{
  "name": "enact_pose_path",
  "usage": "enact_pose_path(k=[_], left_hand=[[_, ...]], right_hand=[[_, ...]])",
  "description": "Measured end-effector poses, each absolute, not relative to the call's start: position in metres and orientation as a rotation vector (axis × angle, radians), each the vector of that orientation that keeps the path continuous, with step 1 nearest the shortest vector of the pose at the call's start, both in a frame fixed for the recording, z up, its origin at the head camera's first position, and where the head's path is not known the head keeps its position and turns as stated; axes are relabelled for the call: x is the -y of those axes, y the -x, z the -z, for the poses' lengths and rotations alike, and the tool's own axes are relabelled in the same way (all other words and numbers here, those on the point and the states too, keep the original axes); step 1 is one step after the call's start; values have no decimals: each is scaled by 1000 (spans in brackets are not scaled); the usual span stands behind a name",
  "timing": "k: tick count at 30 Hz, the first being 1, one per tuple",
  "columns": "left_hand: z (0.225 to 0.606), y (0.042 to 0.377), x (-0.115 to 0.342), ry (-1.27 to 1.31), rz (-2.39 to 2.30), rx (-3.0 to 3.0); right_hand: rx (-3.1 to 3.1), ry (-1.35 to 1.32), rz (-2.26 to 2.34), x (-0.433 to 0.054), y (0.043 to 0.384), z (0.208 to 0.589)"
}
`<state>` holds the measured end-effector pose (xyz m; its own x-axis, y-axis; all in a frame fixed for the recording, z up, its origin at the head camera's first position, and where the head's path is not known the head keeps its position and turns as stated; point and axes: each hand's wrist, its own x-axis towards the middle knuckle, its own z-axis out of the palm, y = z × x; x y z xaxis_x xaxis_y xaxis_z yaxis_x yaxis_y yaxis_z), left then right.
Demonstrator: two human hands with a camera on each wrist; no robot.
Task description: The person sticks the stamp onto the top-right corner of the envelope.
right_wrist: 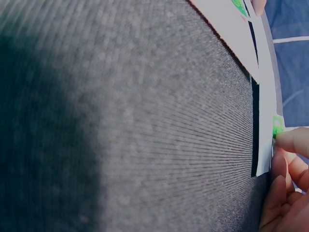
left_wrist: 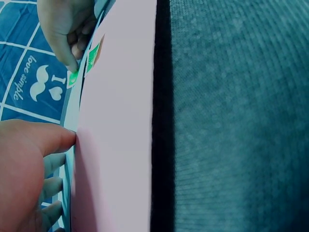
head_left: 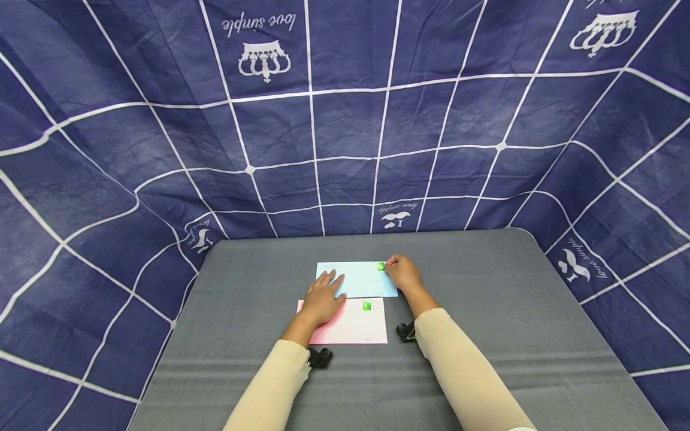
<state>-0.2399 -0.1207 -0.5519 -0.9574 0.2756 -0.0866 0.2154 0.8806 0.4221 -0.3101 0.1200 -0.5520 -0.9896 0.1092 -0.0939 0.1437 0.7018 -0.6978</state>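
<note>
A light blue envelope [head_left: 363,281] lies on the grey surface, with a row of printed postcode boxes at its far left corner. Spread fingers of my left hand [head_left: 322,299] rest on its left part, while the palm is over the pink envelope [head_left: 350,326] nearer to me. My right hand [head_left: 404,274] is at the blue envelope's far right corner, its fingers curled. There it pinches the edge of a small green stamp [right_wrist: 277,125], also visible in the left wrist view. Another green stamp [head_left: 367,305] lies on the pink envelope's upper right area, left of some printed boxes.
The grey cloth-covered table [head_left: 248,281] extends around both envelopes. A dark blue curtain [head_left: 345,131] with white grid lines stands behind it and along both sides. Black wrist devices [head_left: 320,358] hang at the cuffs of both cream sleeves.
</note>
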Motion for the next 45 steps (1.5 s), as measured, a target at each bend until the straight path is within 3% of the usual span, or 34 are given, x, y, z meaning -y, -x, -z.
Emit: enact_pose_path(k=[23,35,45], left_hand=[[555,241,121,-379,-647,-2907],[557,241,122,-374,-642,-2911],[556,240,121,-383,-638,-2911]], right_hand=[[-2905,-253,1102,-118,309,555],[-2869,-38,1185,-123,307,559],[-2877,-38,1136,-122,307,560]])
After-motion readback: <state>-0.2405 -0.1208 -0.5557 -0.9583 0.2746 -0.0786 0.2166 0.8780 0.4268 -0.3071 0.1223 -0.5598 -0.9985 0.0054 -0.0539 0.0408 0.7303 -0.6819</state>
